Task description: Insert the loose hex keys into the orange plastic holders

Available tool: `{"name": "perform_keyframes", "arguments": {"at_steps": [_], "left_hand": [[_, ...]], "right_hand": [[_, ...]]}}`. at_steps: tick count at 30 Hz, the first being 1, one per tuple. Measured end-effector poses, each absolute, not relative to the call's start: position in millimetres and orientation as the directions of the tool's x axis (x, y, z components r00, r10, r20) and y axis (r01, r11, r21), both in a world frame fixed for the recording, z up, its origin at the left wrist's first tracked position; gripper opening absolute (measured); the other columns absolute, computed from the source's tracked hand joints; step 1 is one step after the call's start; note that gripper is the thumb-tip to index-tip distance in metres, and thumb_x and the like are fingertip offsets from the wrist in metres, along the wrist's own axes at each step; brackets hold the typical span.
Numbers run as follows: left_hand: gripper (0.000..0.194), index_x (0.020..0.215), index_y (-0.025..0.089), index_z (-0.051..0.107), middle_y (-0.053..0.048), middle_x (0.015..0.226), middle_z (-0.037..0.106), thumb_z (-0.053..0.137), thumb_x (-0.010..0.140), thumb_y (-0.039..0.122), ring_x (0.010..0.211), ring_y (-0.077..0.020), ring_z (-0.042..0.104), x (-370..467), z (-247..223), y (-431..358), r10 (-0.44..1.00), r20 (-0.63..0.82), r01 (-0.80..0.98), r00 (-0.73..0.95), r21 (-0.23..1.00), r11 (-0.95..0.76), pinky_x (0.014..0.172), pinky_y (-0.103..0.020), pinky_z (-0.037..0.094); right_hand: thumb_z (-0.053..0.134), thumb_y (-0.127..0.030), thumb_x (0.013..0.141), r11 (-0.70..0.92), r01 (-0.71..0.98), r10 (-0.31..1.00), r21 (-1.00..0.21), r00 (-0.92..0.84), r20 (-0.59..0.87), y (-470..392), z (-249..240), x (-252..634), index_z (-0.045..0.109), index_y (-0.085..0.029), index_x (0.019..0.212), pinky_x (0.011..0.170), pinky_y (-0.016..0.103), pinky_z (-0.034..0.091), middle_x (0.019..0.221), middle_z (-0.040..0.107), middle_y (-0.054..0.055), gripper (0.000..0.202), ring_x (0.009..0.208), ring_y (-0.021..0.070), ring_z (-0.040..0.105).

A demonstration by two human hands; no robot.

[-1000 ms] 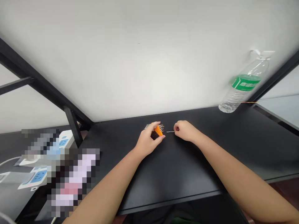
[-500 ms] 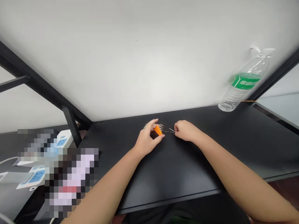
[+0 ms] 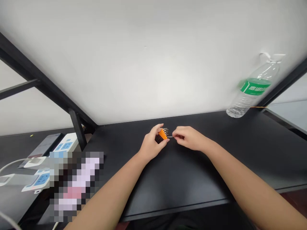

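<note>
My left hand point(image 3: 153, 147) is closed around an orange and black hex key holder point(image 3: 163, 134), its thumb and fingers on the sides. Several silver hex keys point(image 3: 165, 130) stick out of the holder toward the right. Pinched in my right hand point(image 3: 188, 138) is a thin silver hex key point(image 3: 170, 137). Its free end reaches the holder's orange face near my left thumb; whether it sits inside a hole is too small to tell. Part of that key is hidden by my fingers.
Both hands are above a black table point(image 3: 177, 179) against a white wall. A clear plastic bottle with a green label point(image 3: 255, 87) stands at the back right. On the left are a black metal frame point(image 3: 78, 127), a white power strip point(image 3: 68, 143) with cables, and a blurred-out flat object.
My right hand has moved left, closer to the holder. Two thin keys showed apart from the holder before; now one spans the gap to it. The view has shifted slightly.
</note>
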State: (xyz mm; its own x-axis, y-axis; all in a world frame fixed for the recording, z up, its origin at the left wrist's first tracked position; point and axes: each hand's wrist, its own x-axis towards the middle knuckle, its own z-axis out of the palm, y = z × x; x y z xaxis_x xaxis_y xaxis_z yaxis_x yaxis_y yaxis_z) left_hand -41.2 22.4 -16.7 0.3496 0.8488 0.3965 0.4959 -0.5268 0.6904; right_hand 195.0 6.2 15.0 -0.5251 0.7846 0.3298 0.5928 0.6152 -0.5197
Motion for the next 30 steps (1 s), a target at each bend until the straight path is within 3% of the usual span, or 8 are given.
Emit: {"name": "perform_keyframes", "arguments": {"at_steps": [12, 21, 25, 30], "left_hand": [[0.065, 0.142, 0.029, 0.051, -0.004, 0.119, 0.073, 0.078, 0.083, 0.032, 0.113, -0.0225, 0.071, -41.6, -17.4, 22.0, 0.851, 0.386, 0.497, 0.357, 0.693, -0.523, 0.102, -0.04, 0.057], [0.062, 0.139, 0.028, 0.053, -0.005, 0.119, 0.074, 0.077, 0.083, 0.032, 0.109, -0.0244, 0.072, -41.5, -17.7, 22.5, 0.834, 0.36, 0.55, 0.419, 0.63, -0.548, 0.097, -0.042, 0.058], [0.059, 0.139, 0.028, 0.053, -0.005, 0.119, 0.073, 0.075, 0.085, 0.03, 0.105, -0.0227, 0.072, -42.4, -17.9, 22.1, 0.772, 0.361, 0.477, 0.524, 0.626, -0.617, 0.096, -0.041, 0.059], [0.061, 0.141, 0.028, 0.051, -0.004, 0.118, 0.074, 0.076, 0.085, 0.03, 0.105, -0.0214, 0.072, -40.0, -18.1, 18.7, 0.753, 0.338, 0.352, 0.564, 0.727, -0.59, 0.099, -0.042, 0.058]], "right_hand": [[0.054, -0.009, 0.093, 0.636, 0.6, 0.769, -0.485, -0.544, 0.336, 5.2, 15.2, 197.4, 0.069, -0.02, 0.089, 0.067, 0.027, 0.042, 0.083, 0.061, 0.002, 0.019, 0.071, 0.0141, 0.055], [0.052, -0.01, 0.098, 0.65, 0.621, 0.757, -0.438, -0.578, 0.304, 0.2, 22.4, 198.8, 0.076, -0.02, 0.103, 0.072, 0.03, 0.049, 0.095, 0.067, 0.006, 0.027, 0.078, 0.0168, 0.062], [0.053, -0.011, 0.098, 0.619, 0.596, 0.778, -0.511, -0.554, 0.296, -2.7, 28.3, 197.7, 0.076, -0.02, 0.102, 0.069, 0.027, 0.05, 0.09, 0.066, 0.004, 0.025, 0.072, 0.0143, 0.063], [0.057, -0.009, 0.094, 0.516, 0.525, 0.829, -0.677, -0.504, 0.241, -6.8, 29.8, 188.4, 0.071, -0.02, 0.092, 0.065, 0.024, 0.051, 0.084, 0.067, 0.0, 0.018, 0.065, 0.0107, 0.064]]}}
